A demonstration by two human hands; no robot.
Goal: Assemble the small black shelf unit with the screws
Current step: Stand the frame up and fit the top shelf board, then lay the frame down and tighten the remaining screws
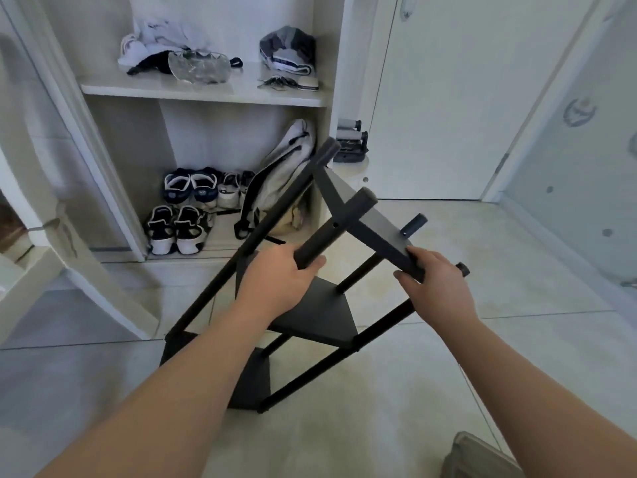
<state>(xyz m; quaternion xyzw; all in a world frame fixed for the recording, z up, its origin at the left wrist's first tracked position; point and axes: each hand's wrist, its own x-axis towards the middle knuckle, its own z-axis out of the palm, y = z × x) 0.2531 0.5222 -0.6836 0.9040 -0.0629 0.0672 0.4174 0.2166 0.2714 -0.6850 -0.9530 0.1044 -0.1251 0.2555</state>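
**Tilted black frame, held at a post and a panel corner**

Nearest, at the lower right edge, sits part of a grey container [482,457]; what it holds cannot be seen. Just beyond it the shelf unit [317,312] stands on the pale floor [448,374]. It is tipped over towards the left, resting on the edge of its bottom panel [250,381], with the middle tier above that.

Further up, the left hand [275,281] has its grip clamped round a post [337,229], fingers curled under the tube and thumb over it. A small hole [334,224] shows in that post just above the fingers. The right hand [437,284] grips the near corner of the top panel [372,222], fingertips hooked over its edge.

The frame looks like thin metal sheet and tube, so it is probably light and stiff. While its joints are loose it is likely to rack or twist. The painted tubes look smooth and may slip in a loose hold. The panel edges look thin and could bite into the fingers. The posts close to a panel joint seem the best places to hold it, one hand on each side.

Behind stands a white cupboard [206,94] with sneakers [179,229] and a bag [275,174] in its lower bay.
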